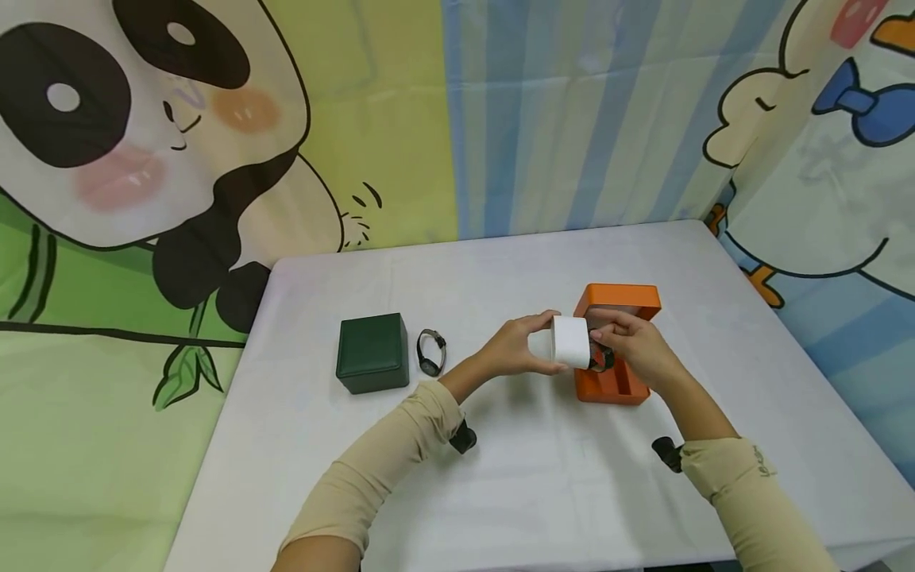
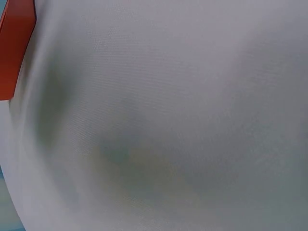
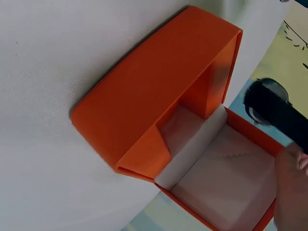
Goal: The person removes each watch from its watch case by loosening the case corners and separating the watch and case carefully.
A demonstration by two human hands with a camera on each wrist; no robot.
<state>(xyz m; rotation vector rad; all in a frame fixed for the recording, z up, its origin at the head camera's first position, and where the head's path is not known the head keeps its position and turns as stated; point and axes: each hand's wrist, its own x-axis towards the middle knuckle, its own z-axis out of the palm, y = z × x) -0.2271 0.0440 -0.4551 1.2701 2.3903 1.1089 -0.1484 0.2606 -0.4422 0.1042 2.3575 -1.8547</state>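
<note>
My left hand [image 1: 516,346] grips a white cushion-like block [image 1: 571,342] between thumb and fingers, held above the table in the head view. At its right end my right hand [image 1: 638,348] pinches a black-strapped wristwatch [image 3: 266,102]; the right wrist view shows its round case and dark strap hanging from the fingers. Whether watch and block touch cannot be told. Just behind and under the right hand stands the orange box [image 1: 620,391], its lid raised and the inside pale-lined. The left wrist view shows neither the left hand nor the block.
Left of the hands, a closed dark green box [image 1: 372,353] sits on the white-covered table [image 1: 500,508]. A second black wristwatch [image 1: 431,353] lies beside it, its strap forming a loop. A cartoon-printed curtain [image 1: 557,119] hangs behind the table.
</note>
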